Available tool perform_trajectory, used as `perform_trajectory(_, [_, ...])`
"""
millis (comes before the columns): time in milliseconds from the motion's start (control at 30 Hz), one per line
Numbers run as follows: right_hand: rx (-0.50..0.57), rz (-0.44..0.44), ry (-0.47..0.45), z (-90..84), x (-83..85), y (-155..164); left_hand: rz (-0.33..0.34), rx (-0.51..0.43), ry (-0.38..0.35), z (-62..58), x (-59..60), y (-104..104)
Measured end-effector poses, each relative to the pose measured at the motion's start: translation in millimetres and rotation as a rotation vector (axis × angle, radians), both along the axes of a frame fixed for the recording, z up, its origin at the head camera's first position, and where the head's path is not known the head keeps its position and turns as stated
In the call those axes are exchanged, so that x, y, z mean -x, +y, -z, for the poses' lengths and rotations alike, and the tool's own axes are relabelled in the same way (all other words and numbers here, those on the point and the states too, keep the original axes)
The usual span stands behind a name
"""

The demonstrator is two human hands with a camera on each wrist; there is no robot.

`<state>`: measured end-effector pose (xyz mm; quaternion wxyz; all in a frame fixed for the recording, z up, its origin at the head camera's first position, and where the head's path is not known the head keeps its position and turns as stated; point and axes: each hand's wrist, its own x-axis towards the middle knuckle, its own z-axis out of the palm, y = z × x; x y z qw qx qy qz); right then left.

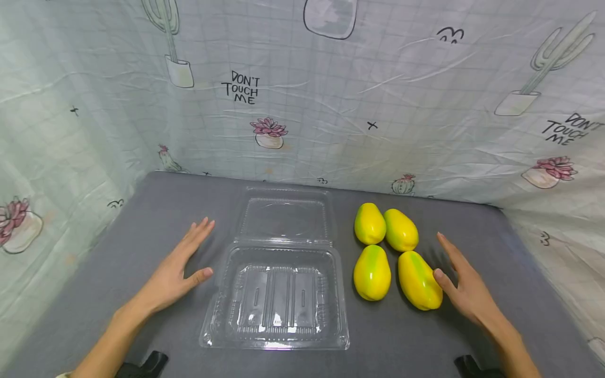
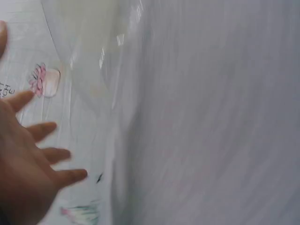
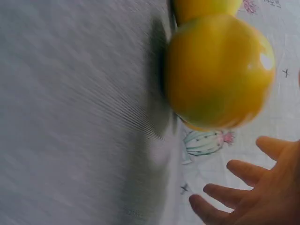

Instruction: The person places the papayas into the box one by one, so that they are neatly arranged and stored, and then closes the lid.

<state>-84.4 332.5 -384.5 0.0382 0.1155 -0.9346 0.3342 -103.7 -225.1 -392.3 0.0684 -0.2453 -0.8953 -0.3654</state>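
Observation:
Several yellow papayas [image 1: 372, 273] with green streaks lie in a loose cluster on the right half of the table. To their left stands a clear plastic clamshell box [image 1: 283, 294], its lid [image 1: 283, 218] folded back flat behind it; nothing lies inside. My left hand [image 1: 177, 275] hovers left of the box with fingers spread and holds nothing. Beside the nearest right papaya [image 1: 419, 281] is my right hand [image 1: 468, 291], thumb close to the fruit's right side, fingers extended. In the right wrist view that papaya [image 3: 218, 72] looms large above the spread fingers [image 3: 248, 173].
A grey cloth covers the table [image 1: 156, 220]. Behind it and at both sides hangs a pale curtain [image 1: 321, 105] printed with cacti and lettering. Black straps [image 1: 146, 365] show near the wrists at the bottom edge.

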Motion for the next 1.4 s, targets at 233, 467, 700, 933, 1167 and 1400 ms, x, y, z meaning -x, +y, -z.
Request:
perform_trajectory(233, [0.203,-0.029,-0.087,13.5,-2.9,-5,0.101,-0.159,-0.014,29.6,-8.7,-1])
perform_trajectory(467, [0.214,-0.016,-0.047,22.3,-4.0,-6,0.205,-0.121,0.109,31.6,-4.9,7])
perform_trajectory(700, [0.199,0.006,-0.005,27.4,-4.1,-9,0.249,-0.153,0.140,13.0,-13.3,19])
perform_trajectory(933, [0.199,0.002,0.016,28.4,-0.7,-12,0.266,-0.198,0.172,15.8,-12.1,17])
perform_trajectory(1167, [0.179,0.001,0.020,29.5,0.7,-14,0.281,-0.216,0.178,43.9,-3.2,7])
perform_trajectory(1400, [0.139,0.020,0.036,27.7,-2.3,-16,0.301,-0.221,0.146,38.4,-3.9,12])
